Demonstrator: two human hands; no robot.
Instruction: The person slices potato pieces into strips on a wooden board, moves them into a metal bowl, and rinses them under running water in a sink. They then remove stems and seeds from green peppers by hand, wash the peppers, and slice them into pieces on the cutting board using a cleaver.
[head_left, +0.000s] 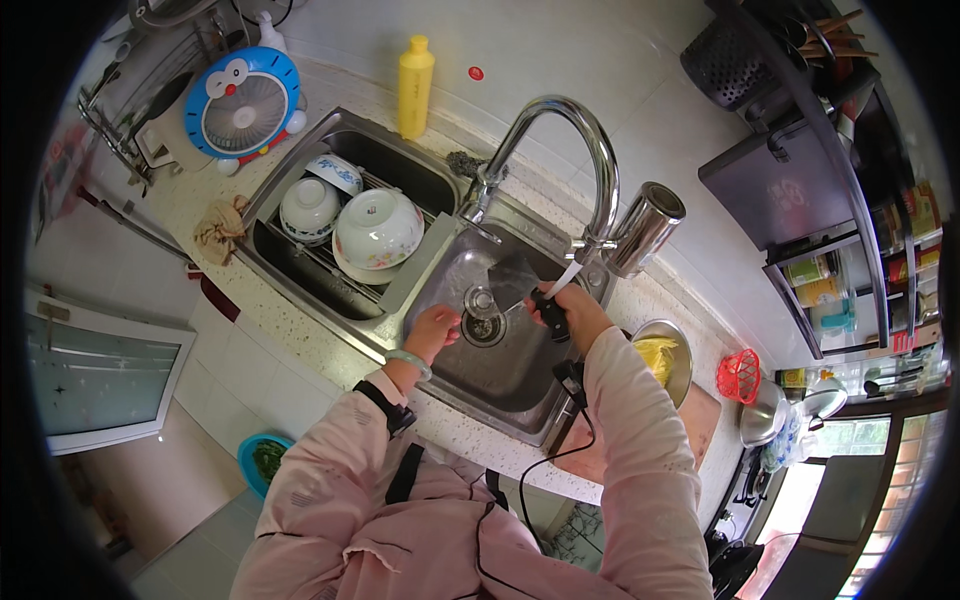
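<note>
My right hand grips the black handle of a kitchen cleaver over the right basin of a steel sink. Water runs from the chrome faucet onto the cleaver near its handle. My left hand, with its fingers curled, is at the basin's near left side, left of the drain; nothing shows in it. Upturned bowls rest on a rack in the left basin.
A yellow bottle stands behind the sink. A crumpled cloth lies left of it, near a blue fan. To the right are a metal bowl with yellow contents and a cutting board. A black cable hangs by my right sleeve.
</note>
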